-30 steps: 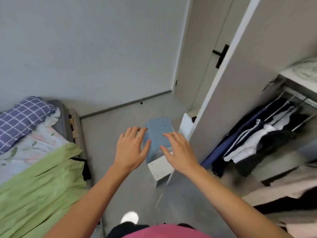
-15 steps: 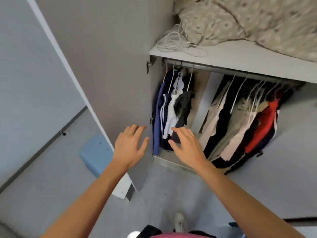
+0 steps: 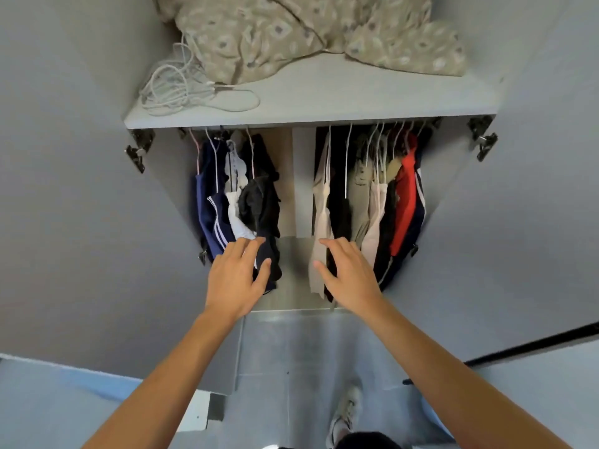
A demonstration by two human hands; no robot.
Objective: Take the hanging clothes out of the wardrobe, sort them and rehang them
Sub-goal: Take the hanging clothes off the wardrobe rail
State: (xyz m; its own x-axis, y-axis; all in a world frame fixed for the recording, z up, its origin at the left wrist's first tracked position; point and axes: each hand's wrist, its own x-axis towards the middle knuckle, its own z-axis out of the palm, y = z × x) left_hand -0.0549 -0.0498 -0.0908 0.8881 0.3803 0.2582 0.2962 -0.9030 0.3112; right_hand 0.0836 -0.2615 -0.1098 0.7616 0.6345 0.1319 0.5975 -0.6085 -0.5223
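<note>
Neither hand grips anything: both reach forward with fingers spread and straight toward the open wardrobe. Her or his left hand (image 3: 236,280) sits at about 11 o'clock from the body, its fingertips over the lower edge of the left cluster of hanging clothes (image 3: 238,202), a navy garment with white stripes, a white one and a black one on thin wire hangers; whether the fingers actually touch the fabric I cannot tell. A pale vertical wardrobe divider panel (image 3: 303,183) stands at 12 o'clock between the two groups. At about 1 o'clock the right hand (image 3: 348,273) is spread in front of the right cluster of hanging clothes (image 3: 369,202), beige, black, khaki and a bright red top with navy beside it, packed close on the rail.

Above the rail, the grey top shelf of the wardrobe (image 3: 324,98) carries a tangled white cable (image 3: 176,89) toward 10 o'clock and a rumpled beige patterned quilt (image 3: 311,30) behind it. Both grey doors stand swung wide at either side. A white sneaker (image 3: 345,416) shows on the grey floor below the right forearm.
</note>
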